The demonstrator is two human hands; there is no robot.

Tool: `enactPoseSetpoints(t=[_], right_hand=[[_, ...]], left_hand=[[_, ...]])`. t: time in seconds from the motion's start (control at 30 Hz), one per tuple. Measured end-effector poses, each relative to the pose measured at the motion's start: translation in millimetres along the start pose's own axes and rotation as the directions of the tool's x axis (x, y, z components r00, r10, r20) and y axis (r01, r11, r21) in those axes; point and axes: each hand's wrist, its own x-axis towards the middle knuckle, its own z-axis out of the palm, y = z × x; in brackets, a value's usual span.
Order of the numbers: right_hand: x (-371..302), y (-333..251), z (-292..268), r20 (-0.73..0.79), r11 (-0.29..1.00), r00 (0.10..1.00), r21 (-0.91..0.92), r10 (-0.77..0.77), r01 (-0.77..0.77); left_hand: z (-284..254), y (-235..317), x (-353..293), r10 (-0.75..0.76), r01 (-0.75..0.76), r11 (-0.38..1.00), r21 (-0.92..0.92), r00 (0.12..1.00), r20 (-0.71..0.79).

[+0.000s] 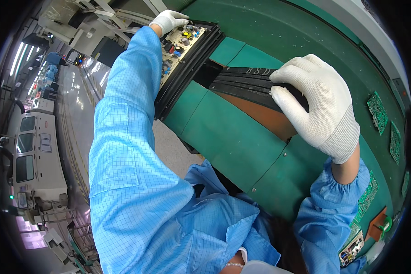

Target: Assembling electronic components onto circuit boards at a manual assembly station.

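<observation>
My left hand point(168, 21), in a white knit glove, reaches to the far left. Its fingers are closed at the far end of a black frame point(165, 104), which carries a circuit board point(180, 48) crowded with parts. Below that frame, more black edges are visible. My right hand point(322, 102), also gloved, is curled over the near right end of a stack of flat black frames point(246, 81), thumb on the near side and fingers on the far side. The stack lies across a brown panel point(260, 114), with a dark gap at its left end.
Green mats point(233, 132) cover the worktop around the stack. Along the right, several green circuit boards point(377, 112) lie near the curved edge, with a populated board point(351, 249) and an orange-brown piece point(377, 223) lower down. Beyond my left arm are an aisle and a white machine point(39, 153).
</observation>
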Motion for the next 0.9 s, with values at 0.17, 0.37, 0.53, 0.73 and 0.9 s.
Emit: enactPoseSetpoints(t=[0.17, 0.37, 0.53, 0.73, 0.9], right_hand=[[-1, 1, 0, 0.001, 1.0, 1.0, 0.014, 0.019, -0.019], [-2, 2, 2, -0.047, 1.0, 0.999, 0.029, -0.003, 0.004], [-4, 2, 2, -0.049, 1.0, 0.999, 0.013, -0.007, 0.008], [-4, 3, 3, -0.044, 0.999, 0.999, 0.046, -0.007, 0.009], [-4, 4, 9, -0.1, 0.998, 0.995, 0.063, 0.009, -0.002]], left_hand=[[4, 24, -3, -0.035, 0.036, 0.995, 0.095, 0.999, -0.005], [-29, 17, -29, 0.126, -0.119, 0.989, 0.089, 0.989, -0.079], [-40, 28, -95, -0.016, 0.017, 0.998, 0.066, 0.999, -0.03], [-19, 20, -153, -0.114, 0.113, 0.984, -0.137, 0.993, 0.0], [-7, 36, -147, -0.132, 0.129, 0.991, -0.043, 0.987, -0.092]])
